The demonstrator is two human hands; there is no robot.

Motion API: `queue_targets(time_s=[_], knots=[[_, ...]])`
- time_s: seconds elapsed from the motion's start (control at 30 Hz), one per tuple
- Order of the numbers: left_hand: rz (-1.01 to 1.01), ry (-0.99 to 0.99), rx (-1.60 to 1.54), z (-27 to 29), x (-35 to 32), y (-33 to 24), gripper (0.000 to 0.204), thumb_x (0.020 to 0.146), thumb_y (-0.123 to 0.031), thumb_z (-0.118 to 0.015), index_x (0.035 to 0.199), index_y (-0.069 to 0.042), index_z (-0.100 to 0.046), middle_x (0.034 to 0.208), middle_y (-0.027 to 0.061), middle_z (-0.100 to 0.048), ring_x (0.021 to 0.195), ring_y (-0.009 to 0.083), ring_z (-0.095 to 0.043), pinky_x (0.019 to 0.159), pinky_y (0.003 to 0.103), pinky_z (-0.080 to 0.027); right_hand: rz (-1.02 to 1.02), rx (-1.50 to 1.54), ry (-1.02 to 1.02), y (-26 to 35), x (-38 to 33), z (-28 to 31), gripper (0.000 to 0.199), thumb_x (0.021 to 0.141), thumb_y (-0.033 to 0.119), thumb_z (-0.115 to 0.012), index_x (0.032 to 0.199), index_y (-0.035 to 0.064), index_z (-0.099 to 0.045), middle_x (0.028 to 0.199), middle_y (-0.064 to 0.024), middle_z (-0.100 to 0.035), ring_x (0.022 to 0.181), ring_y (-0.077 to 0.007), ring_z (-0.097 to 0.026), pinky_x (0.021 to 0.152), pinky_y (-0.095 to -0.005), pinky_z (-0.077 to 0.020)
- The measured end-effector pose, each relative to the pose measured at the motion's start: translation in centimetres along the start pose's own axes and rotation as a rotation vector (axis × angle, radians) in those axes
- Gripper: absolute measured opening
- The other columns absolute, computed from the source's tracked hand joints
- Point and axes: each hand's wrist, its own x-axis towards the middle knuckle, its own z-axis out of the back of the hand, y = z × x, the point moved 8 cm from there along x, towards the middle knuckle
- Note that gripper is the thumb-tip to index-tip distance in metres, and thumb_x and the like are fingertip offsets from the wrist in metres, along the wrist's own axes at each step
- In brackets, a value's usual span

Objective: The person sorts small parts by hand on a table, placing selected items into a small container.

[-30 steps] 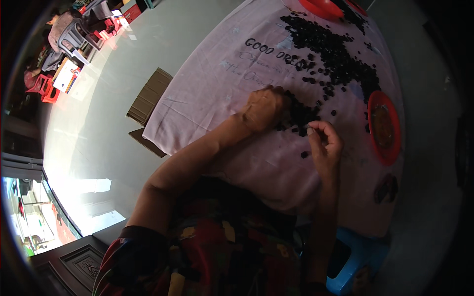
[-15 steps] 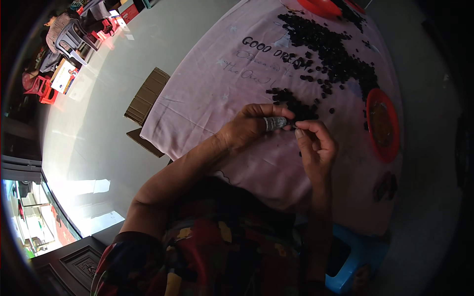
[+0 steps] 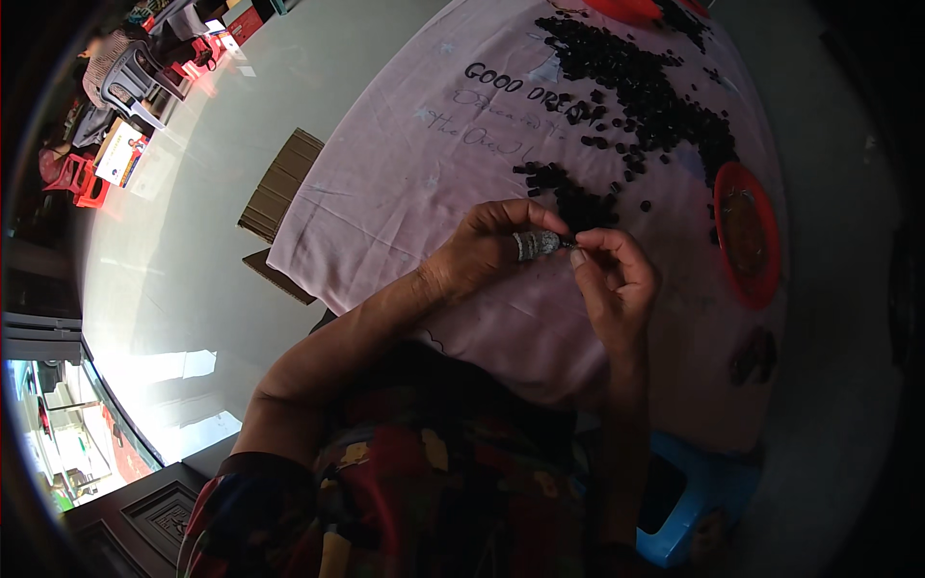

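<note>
My left hand [image 3: 496, 243] and my right hand [image 3: 617, 279] meet over the near part of a pink cloth [image 3: 366, 183]. A whitish wrap [image 3: 536, 245] covers one finger of my left hand. Between the fingertips of both hands is a small black piece [image 3: 568, 241], pinched from either side; its exact shape is too small to make out. Just beyond my fingers lies a little heap of similar black pieces [image 3: 583, 205]. A much larger spread of black pieces [image 3: 626, 82] stretches across the far side of the cloth.
A red dish [image 3: 769, 236] with brownish contents sits at the right edge; another red dish [image 3: 626, 8] is at the far end. A dark object [image 3: 753, 356] lies near right. Cardboard [image 3: 279, 188], a blue stool [image 3: 699, 491] and a person on a grey chair [image 3: 135, 77] surround the table.
The view has shifted slightly, moving the cloth and heaps a little in the picture. Both hands stay together, with fingertips slightly readjusted and the black piece showing more plainly between them.
</note>
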Motion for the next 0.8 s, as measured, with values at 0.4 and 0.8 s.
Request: queue_targets(time_s=[0.4, 0.8], knots=[[-0.168, 0.035, 0.198, 0.1, -0.2, -1.0, 0.027, 0.085, 0.015, -0.06, 0.104, -0.001, -0.069, 0.102, 0.0029, -0.07, 0.1, 0.0093, -0.064, 0.091, 0.025, -0.051, -0.055, 0.0, 0.039, 0.1, -0.1, -0.4, 0.014, 0.087, -0.004, -0.065, 0.1, 0.0007, -0.062, 0.088, 0.002, -0.061, 0.076, -0.001, -0.054, 0.069, -0.0161, -0.0429], [-0.273, -0.043, 0.471, -0.3, -0.8, -2.1, 0.025, 0.079, 0.014, -0.068, 0.099, -0.001, -0.071, 0.099, 0.0033, -0.071, 0.098, 0.0097, -0.065, 0.089, 0.026, -0.052, -0.12, 0.058, 0.093, -0.5, -0.3, -1.2, 0.013, 0.087, -0.004, -0.065, 0.098, 0.0015, -0.061, 0.085, 0.0018, -0.06, 0.073, -0.0012, -0.053, 0.065, -0.0159, -0.0418]])
